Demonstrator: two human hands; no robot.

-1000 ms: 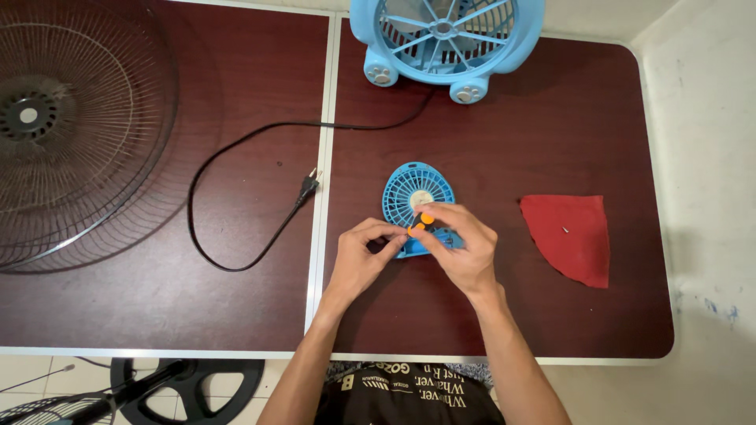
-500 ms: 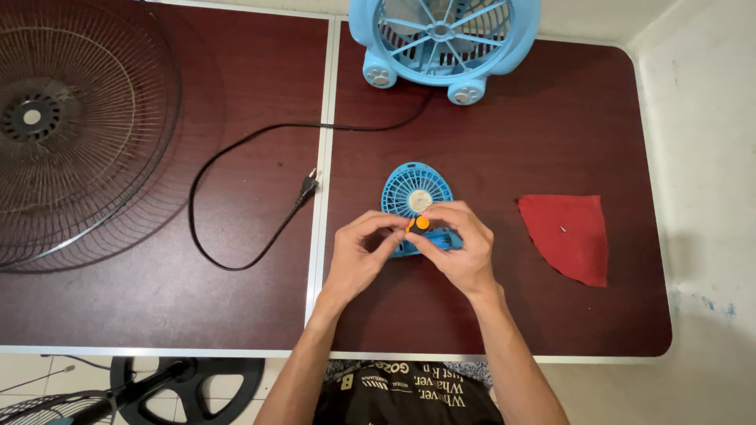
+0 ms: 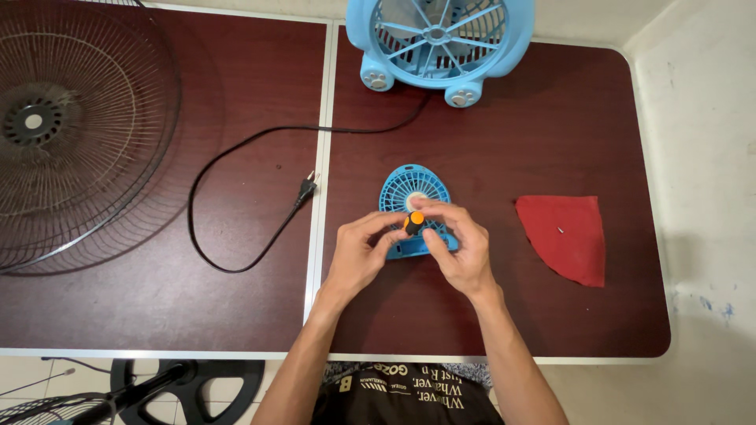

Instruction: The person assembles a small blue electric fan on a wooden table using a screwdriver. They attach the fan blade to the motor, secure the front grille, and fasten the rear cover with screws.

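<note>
A small blue hand fan (image 3: pixel 411 191) lies flat on the dark red table (image 3: pixel 512 142). My left hand (image 3: pixel 361 256) grips the fan's lower body at its left side. My right hand (image 3: pixel 459 242) holds a small screwdriver with an orange and black handle (image 3: pixel 413 221) upright over the fan's base. The screwdriver's tip is hidden behind my fingers.
A larger blue desk fan (image 3: pixel 438 43) stands at the table's far edge, its black cord and plug (image 3: pixel 305 189) trailing left. A large wire fan grille (image 3: pixel 71 126) covers the left side. A red cloth (image 3: pixel 565 236) carrying a tiny screw (image 3: pixel 560 230) lies to the right. A wall runs along the right.
The screwdriver handle has swung from tilted to nearly upright over the fan's base, and my right fingers have shifted around it. My left hand stays on the fan.
</note>
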